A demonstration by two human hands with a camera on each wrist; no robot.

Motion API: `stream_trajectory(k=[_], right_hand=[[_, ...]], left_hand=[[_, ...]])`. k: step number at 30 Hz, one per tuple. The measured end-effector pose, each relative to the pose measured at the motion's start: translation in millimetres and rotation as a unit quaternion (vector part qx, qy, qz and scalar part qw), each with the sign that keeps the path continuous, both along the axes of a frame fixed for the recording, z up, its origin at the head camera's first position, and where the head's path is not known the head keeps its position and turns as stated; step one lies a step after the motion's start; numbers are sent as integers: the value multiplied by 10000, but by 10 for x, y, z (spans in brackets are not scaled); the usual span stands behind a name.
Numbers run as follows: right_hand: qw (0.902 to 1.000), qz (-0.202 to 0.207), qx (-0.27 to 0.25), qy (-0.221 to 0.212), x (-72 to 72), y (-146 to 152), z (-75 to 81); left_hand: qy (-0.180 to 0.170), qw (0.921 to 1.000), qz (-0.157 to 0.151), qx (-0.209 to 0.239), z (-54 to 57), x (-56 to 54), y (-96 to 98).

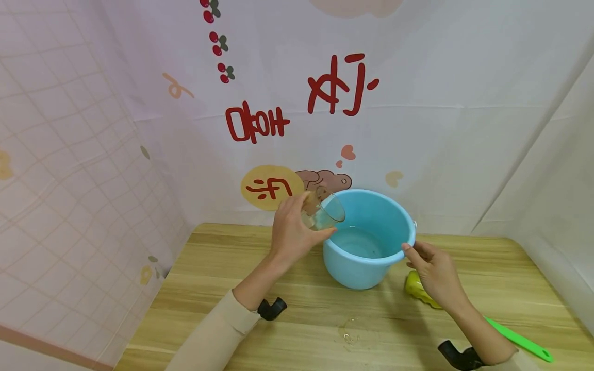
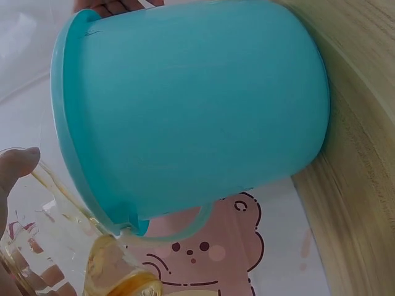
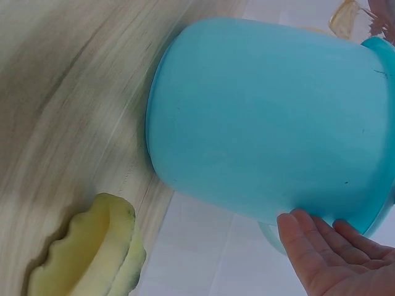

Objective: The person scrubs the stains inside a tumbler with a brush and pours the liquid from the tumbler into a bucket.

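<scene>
Left hand grips tilted clear glass, centre of head view, mouth at left rim of blue bucket. Right hand pinches bucket's right rim. Smooth glass could slip; poor aim could spill contents outside rim. Yellow wavy-edged object, green handle lower right, near right arm, could get knocked. Wet patch on counter, lower centre.

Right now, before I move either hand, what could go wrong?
The left hand holds the clear cup tilted close to the rim of the blue bucket, so it might knock the rim or drip outside. The right hand grips the bucket's far right edge; a hard pull could slosh the liquid inside. The wet patch on the table may be slippery.
</scene>
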State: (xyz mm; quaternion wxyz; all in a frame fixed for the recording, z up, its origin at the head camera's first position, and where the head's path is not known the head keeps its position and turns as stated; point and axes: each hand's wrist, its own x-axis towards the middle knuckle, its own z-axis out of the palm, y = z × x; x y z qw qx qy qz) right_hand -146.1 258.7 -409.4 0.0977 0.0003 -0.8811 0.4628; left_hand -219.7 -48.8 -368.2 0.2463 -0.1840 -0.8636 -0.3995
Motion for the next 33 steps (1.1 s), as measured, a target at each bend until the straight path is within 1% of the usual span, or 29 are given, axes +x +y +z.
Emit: stream_trajectory(k=[5,8,13,17,20,22,29,33], right_hand=[[10000,-9,-15,12,-1,-3,6],[10000,-14,-22,15,-2,-5,9],[10000,-15,-7,38,-3,-16,4],[10000,-36,27,30,-1,-28,2],[10000,-54,50,9,2,-32,3],[9999,-67,88,-2,5,-31,2],[9997,-106,180,-81,16,-18,-8],[9998,-114,183,-58,22,-23,-1]], left_hand=[[429,9984,-80,-353,25,-5,17],[586,9966,-107,-573,46,2,31],[552,9947,-51,-872,76,18,53],[446,9938,-13,-1022,91,26,65],[439,9927,8,-1122,100,30,75],[489,9912,35,-1233,100,30,82],[856,9820,100,-1681,101,32,112],[909,9794,109,-1801,103,30,119]])
